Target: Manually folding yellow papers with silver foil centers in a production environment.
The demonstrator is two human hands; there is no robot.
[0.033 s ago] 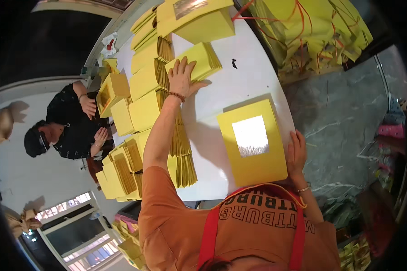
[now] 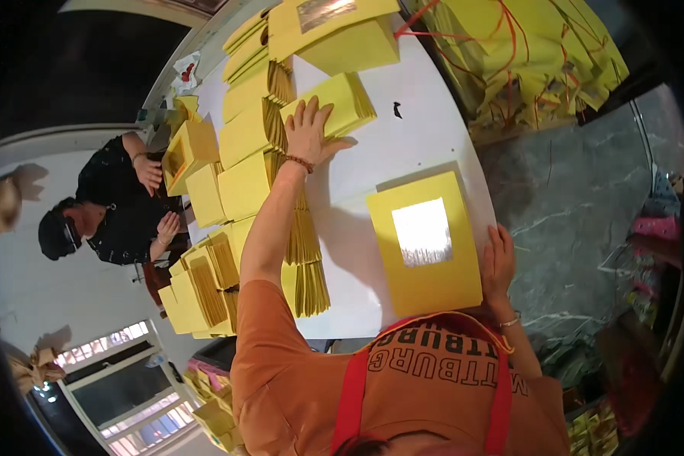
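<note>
One stack of folded yellow bags (image 2: 351, 100), apparently paper, lies on the white table (image 2: 429, 121) ahead of the wearer, beneath the left hand (image 2: 308, 137). That hand is spread and flat, fingers resting on top and thumb stretched out just beside the stack, gripping nothing. To handle it well, light, even pressure seems best, with the fingers gathering the layered edges together before any shift so the leaves do not fan apart. Closer to the wearer lies a single yellow bag (image 2: 425, 290), with a square, shiny window. Beside its right edge, the right hand (image 2: 500, 262) rests by the table's rim, fingers extended and grasping nothing; whether it touches the bag, I cannot tell. To the left run rows of more folded bags (image 2: 245, 131), pressed close together. At the far end, a larger windowed bag (image 2: 349, 47) sits bulky and unfolded; its contents are hidden. Across the table, near a co-worker (image 2: 102, 213) in black whose hands are apart, stands a boxy bag (image 2: 196, 146) with a framed opening; nothing inside can be made out. Beyond the table's right side, red cords (image 2: 513, 38) trail over heaped yellow bags (image 2: 539, 68).
</note>
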